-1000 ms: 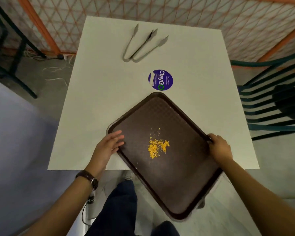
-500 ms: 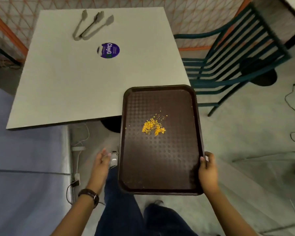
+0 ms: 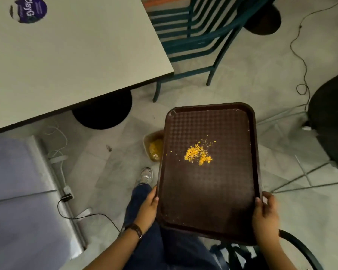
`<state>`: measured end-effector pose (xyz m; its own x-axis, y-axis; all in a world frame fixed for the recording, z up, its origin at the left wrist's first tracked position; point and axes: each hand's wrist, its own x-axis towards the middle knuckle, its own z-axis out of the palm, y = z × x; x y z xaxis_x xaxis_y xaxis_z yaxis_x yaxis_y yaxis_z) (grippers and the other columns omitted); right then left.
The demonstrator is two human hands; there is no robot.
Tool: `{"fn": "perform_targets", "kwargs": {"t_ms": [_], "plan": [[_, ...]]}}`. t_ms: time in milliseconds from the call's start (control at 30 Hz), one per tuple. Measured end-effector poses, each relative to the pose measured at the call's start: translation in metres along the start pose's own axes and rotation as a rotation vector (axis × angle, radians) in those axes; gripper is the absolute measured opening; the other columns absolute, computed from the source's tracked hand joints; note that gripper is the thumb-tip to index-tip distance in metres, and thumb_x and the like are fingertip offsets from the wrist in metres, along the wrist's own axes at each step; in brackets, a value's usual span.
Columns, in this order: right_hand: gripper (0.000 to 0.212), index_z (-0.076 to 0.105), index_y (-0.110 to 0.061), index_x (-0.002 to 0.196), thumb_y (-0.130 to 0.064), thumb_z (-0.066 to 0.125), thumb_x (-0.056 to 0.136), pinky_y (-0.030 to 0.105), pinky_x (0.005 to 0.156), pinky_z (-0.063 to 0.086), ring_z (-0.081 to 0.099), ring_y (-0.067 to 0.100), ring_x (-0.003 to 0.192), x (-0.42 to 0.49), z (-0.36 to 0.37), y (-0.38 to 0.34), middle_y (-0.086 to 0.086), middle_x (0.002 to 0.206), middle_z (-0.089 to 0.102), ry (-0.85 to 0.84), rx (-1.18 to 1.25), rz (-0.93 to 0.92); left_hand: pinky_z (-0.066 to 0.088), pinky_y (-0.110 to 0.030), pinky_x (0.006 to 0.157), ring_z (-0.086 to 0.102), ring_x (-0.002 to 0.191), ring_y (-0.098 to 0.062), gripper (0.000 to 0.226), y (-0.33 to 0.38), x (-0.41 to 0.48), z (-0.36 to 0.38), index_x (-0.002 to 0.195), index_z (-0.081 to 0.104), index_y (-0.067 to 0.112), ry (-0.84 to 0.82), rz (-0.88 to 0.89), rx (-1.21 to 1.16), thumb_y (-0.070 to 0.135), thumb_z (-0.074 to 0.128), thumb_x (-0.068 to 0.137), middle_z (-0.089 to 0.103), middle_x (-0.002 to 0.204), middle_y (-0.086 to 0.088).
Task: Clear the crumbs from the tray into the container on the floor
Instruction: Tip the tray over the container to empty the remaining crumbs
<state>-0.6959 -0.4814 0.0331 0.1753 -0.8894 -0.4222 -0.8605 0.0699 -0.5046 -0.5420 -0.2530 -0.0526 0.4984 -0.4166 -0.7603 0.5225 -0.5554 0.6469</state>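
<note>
A dark brown tray [image 3: 207, 191] is held level over the floor, away from the table. A small heap of yellow crumbs [image 3: 198, 155] lies near its middle. My left hand [image 3: 147, 208] grips the tray's near left edge and my right hand [image 3: 265, 215] grips its near right edge. On the floor sits a tan container [image 3: 151, 141] with yellow crumbs inside; the tray's left edge hides most of it.
The white table [image 3: 76, 55] with a purple sticker [image 3: 28, 9] stands at upper left, its black base [image 3: 102, 112] beneath. A green slatted chair [image 3: 193, 32] is beyond the tray. Cables [image 3: 300, 61] and a black stand [image 3: 332, 121] lie to the right. My shoe [image 3: 145, 175] is near the container.
The tray came off the table and swung right, over the floor. My left hand, free half a second ago, now grips its left edge. The view turned right and down.
</note>
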Motion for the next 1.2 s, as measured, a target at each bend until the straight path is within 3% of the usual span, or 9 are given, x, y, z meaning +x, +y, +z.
{"fn": "perform_targets", "kwargs": {"t_ms": [167,333,433,500,667,767,933,1100,1200], "plan": [[0.025,0.041,-0.014,0.123,-0.019,0.037,0.100,0.042,0.073,0.049,0.055,0.025,0.070,0.020,0.056,0.015,0.003,0.080,0.055,-0.046,-0.047,0.074,0.037,0.006,0.066,0.047,0.103,-0.009,0.042,-0.028,0.047,0.004,0.139,0.033,0.009,0.054,-0.094,-0.050,0.004,0.031,0.098,0.045,0.121,-0.001],[0.023,0.040,-0.020,0.122,-0.019,0.036,0.100,0.047,0.070,0.054,0.061,0.026,0.075,0.041,0.122,0.021,0.010,0.096,0.060,-0.147,-0.046,0.135,0.038,-0.008,0.085,0.050,0.105,-0.015,0.044,-0.074,0.107,-0.010,0.140,0.029,0.003,0.134,-0.189,-0.100,-0.002,0.031,0.097,0.044,0.133,-0.013],[0.025,0.040,-0.019,0.124,-0.017,0.036,0.100,0.052,0.074,0.054,0.063,0.030,0.078,0.052,0.156,0.018,0.008,0.088,0.060,-0.187,-0.086,0.152,0.035,-0.012,0.091,0.050,0.111,-0.019,0.044,-0.106,0.141,-0.020,0.140,0.032,0.009,0.159,-0.241,-0.057,0.007,0.036,0.096,0.044,0.137,-0.011],[0.029,0.040,-0.016,0.128,-0.014,0.036,0.100,0.048,0.072,0.053,0.061,0.028,0.075,0.061,0.177,0.012,0.003,0.082,0.058,-0.228,-0.111,0.141,0.030,-0.023,0.098,0.042,0.127,-0.029,0.044,-0.124,0.163,-0.026,0.139,0.037,0.012,0.162,-0.280,-0.035,0.011,0.038,0.096,0.042,0.141,-0.012],[0.039,0.033,-0.016,0.139,-0.014,0.034,0.100,0.035,0.077,0.046,0.060,0.031,0.094,0.092,0.220,-0.016,0.015,0.116,0.062,-0.376,-0.222,0.095,0.036,-0.034,0.102,0.049,0.122,-0.037,0.040,-0.163,0.213,-0.046,0.128,0.053,0.007,0.212,-0.382,-0.062,0.006,0.046,0.089,0.053,0.132,-0.018],[0.040,0.031,-0.015,0.141,-0.015,0.031,0.100,0.033,0.070,0.045,0.058,0.025,0.080,0.103,0.234,-0.036,0.012,0.106,0.061,-0.410,-0.272,0.033,0.039,-0.042,0.106,0.051,0.120,-0.036,0.039,-0.170,0.228,-0.055,0.127,0.055,0.011,0.213,-0.419,-0.062,0.001,0.044,0.091,0.055,0.130,-0.017],[0.043,0.031,-0.013,0.142,-0.010,0.031,0.099,0.032,0.063,0.044,0.055,0.021,0.072,0.103,0.240,-0.056,0.009,0.096,0.057,-0.422,-0.293,-0.011,0.040,-0.045,0.105,0.052,0.117,-0.035,0.038,-0.166,0.225,-0.059,0.127,0.055,0.019,0.242,-0.419,-0.087,0.008,0.044,0.092,0.056,0.131,-0.014],[0.046,0.027,-0.015,0.143,-0.008,0.032,0.098,0.037,0.074,0.051,0.054,0.023,0.085,0.096,0.233,-0.069,0.014,0.125,0.055,-0.459,-0.272,0.053,0.043,-0.046,0.102,0.053,0.114,-0.036,0.039,-0.151,0.209,-0.057,0.125,0.057,0.016,0.253,-0.393,-0.036,0.006,0.038,0.093,0.058,0.128,-0.016],[0.047,0.027,-0.016,0.144,-0.008,0.031,0.098,0.028,0.058,0.048,0.055,0.017,0.072,0.086,0.223,-0.074,0.012,0.119,0.058,-0.452,-0.255,0.028,0.044,-0.044,0.101,0.053,0.113,-0.034,0.038,-0.145,0.196,-0.052,0.124,0.057,0.015,0.271,-0.345,-0.068,0.007,0.036,0.094,0.058,0.126,-0.015]]}}
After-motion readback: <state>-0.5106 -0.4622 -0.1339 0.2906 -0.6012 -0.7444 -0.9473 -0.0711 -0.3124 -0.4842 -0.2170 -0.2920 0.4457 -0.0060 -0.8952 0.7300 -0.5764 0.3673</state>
